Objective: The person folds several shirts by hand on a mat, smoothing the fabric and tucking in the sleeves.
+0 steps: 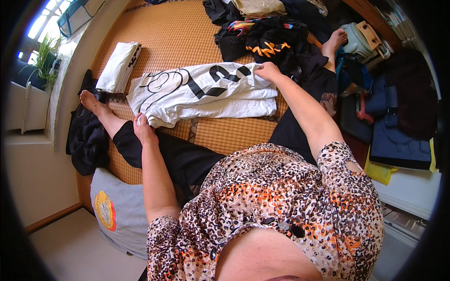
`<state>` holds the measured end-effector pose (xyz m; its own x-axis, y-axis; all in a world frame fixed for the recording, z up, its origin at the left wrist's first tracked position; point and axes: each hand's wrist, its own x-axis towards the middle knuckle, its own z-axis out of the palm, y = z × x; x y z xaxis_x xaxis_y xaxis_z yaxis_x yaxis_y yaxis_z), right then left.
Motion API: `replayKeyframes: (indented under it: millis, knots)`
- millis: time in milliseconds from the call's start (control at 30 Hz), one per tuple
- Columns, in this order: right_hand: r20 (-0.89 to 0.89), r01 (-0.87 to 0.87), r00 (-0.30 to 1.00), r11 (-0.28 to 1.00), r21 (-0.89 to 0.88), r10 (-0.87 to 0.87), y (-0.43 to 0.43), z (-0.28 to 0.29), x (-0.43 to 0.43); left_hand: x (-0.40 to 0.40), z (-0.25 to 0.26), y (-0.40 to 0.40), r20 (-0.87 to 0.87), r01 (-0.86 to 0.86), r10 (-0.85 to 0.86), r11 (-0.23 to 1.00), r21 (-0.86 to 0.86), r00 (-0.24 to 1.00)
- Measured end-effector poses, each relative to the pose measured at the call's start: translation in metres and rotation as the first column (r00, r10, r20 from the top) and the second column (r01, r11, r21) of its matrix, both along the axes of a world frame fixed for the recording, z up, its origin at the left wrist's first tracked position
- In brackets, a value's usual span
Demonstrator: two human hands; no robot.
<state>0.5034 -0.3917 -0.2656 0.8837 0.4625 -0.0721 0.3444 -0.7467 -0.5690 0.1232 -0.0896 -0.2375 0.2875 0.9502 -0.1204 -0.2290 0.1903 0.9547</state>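
A white T-shirt [218,87] with a black printed design lies lengthwise across the woven mat between my spread legs. Its near side is rumpled. My left hand [144,130] pinches the shirt's near left corner between thumb and fingers. At the far right end, my right hand [269,72] grips the shirt's upper edge. Beyond the shirt on the left rests a neatly folded stack of white cloth [117,66], with some black print at its side. Just past my right hand is a heap of black clothes [270,38] bearing orange and multicoloured prints.
Woven matting [168,35] covers the floor. Black cloth [88,140] lies by my left foot, near a grey cushion [119,214]. Along the right stand a pale green appliance [357,40] and a dark blue case [400,140]. A potted plant [47,59] sits on the left ledge.
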Motion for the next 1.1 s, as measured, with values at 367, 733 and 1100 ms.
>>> replayKeyframes:
  millis: [367, 733, 1100]
  knots:
    - [-0.227, -0.138, 0.960, 0.984, 0.115, 0.162, 0.001, 0.029, 0.001, -0.003, -0.009, 0.008, 0.027, -0.013, 0.013, 1.000, 0.000, 1.000]
    - [-0.459, 0.007, 0.881, 0.966, 0.258, 0.116, 0.025, 0.059, 0.020, -0.011, -0.006, 0.007, 0.123, 0.014, -0.007, 0.999, -0.053, 0.992]
    - [0.217, -0.322, 0.945, 0.577, 0.751, 0.245, 0.066, 0.173, 0.028, -0.012, -0.011, 0.012, 0.227, 0.039, -0.030, 0.999, -0.036, 0.973]
